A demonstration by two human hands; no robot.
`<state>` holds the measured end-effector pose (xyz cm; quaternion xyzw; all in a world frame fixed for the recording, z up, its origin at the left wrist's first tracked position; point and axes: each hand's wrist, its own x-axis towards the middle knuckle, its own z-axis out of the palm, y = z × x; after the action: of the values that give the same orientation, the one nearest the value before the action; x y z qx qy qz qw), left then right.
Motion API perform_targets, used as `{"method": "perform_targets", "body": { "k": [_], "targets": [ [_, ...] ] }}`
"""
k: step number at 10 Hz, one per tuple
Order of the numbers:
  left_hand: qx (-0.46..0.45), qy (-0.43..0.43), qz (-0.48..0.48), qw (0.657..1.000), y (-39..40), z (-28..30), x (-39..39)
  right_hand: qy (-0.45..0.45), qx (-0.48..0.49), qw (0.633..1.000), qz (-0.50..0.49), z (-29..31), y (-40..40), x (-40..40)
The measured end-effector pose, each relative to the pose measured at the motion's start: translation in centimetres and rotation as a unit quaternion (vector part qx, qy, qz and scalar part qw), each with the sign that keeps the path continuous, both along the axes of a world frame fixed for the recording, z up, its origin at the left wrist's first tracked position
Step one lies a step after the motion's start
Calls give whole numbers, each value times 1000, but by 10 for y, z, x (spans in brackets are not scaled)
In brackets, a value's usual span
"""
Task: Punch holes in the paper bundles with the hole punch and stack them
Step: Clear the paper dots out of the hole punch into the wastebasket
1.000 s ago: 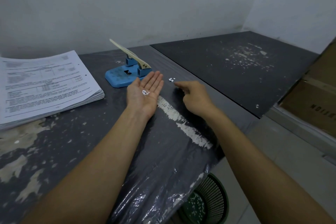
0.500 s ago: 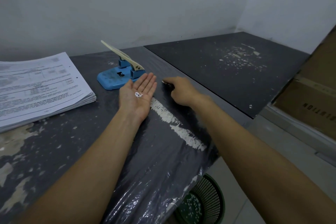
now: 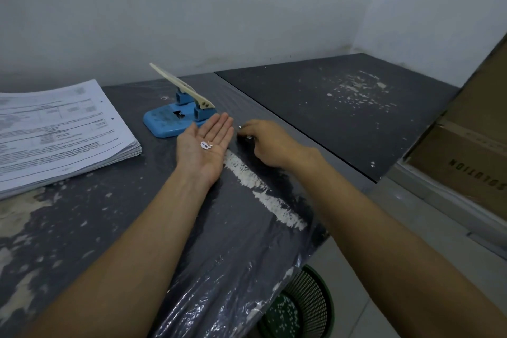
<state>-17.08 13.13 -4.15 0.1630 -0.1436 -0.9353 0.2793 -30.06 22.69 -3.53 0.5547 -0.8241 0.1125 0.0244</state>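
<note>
While the left hand [image 3: 204,145] lay palm-up, fingers straight, as a tray for punched chads [image 3: 205,144], the right hand [image 3: 263,143] at 3 o'clock pinched more off the table [image 3: 109,214].

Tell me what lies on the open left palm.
A few small white paper punch-outs lie on the left hand, palm up. Nothing covers them.
</note>
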Motion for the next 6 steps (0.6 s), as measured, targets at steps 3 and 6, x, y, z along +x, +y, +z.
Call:
{"method": "perform_targets", "body": {
  "k": [3, 6],
  "targets": [
    [3, -5, 0, 1000, 1, 2, 2, 120, -5, 992, 38, -7, 26, -5],
    [31, -4, -10, 999, 3, 4, 1, -3, -65, 991, -116, 15, 32, -3]
  ]
}}
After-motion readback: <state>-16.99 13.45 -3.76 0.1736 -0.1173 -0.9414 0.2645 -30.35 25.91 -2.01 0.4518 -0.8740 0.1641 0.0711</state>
